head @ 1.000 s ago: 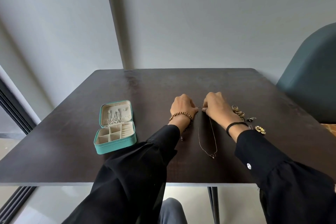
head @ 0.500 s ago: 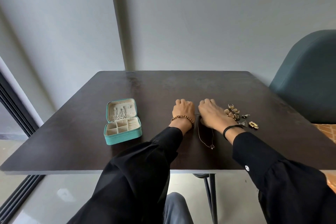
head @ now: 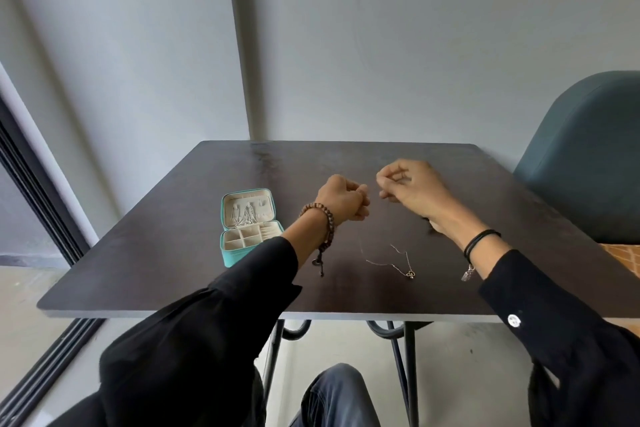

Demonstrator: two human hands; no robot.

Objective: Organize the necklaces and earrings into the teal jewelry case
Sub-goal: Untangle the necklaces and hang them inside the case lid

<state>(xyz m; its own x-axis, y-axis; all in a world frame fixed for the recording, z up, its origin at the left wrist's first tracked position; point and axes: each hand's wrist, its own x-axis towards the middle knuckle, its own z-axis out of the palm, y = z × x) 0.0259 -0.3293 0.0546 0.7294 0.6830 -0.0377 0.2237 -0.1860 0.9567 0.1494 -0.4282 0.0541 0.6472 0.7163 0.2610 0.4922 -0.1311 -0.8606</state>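
A thin chain necklace (head: 398, 262) with a small pendant hangs from both raised hands, its lower loop and pendant lying on the dark table (head: 173, 236). My left hand (head: 343, 199) pinches one end of the chain. My right hand (head: 408, 187) pinches the other end, a little higher and to the right. The teal jewelry case (head: 242, 255) stands open left of my left forearm, with chains hung in its lid and cream compartments in its base. The earrings are hidden behind my right forearm.
A teal upholstered chair (head: 585, 156) stands at the table's right side. A grey wall runs close behind the table's far edge. A dark window frame (head: 38, 191) is at the left. My knee (head: 339, 395) shows below the near edge.
Both hands have risen off the table and moved apart, lifting the necklace's ends. The camera has tilted, so the table sits lower in view.
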